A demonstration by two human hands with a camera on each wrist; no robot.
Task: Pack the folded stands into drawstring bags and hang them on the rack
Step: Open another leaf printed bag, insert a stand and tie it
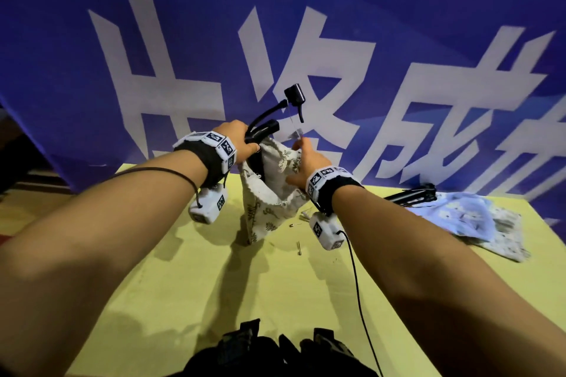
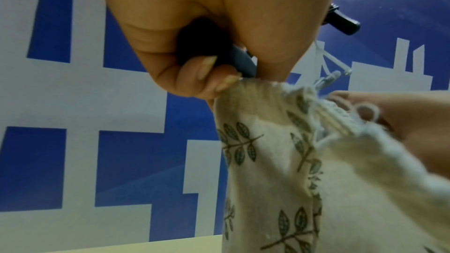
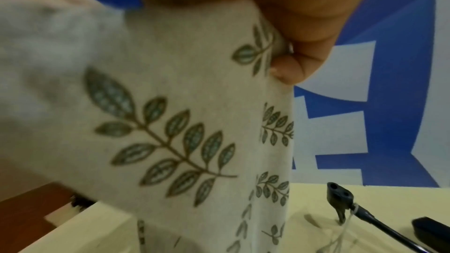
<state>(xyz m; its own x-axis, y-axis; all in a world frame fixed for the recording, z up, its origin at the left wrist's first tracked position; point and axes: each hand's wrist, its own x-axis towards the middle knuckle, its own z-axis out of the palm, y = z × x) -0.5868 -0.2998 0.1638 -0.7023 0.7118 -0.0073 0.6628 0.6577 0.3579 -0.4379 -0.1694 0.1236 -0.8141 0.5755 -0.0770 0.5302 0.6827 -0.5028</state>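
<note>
A cream drawstring bag [image 1: 269, 190] with a green leaf print stands upright on the yellow table [image 1: 275, 285], its mouth held wide. My left hand [image 1: 237, 141] grips a black folded stand [image 1: 265, 130] above the left rim; its lower end goes down into the bag and its head [image 1: 294, 94] sticks up. In the left wrist view my fingers [image 2: 194, 76] curl round the dark stand [image 2: 202, 41] at the bag's edge [image 2: 255, 122]. My right hand [image 1: 306, 159] pinches the bag's right rim, seen close as leaf cloth [image 3: 182, 122] under my fingers [image 3: 289, 70].
A second black stand [image 1: 410, 194] [image 3: 380, 220] lies at the right of the table beside a pale blue floral bag [image 1: 459, 214] and another cream bag [image 1: 505, 239]. Small screws [image 1: 298, 248] lie near the bag. A blue banner [image 1: 306, 40] stands right behind.
</note>
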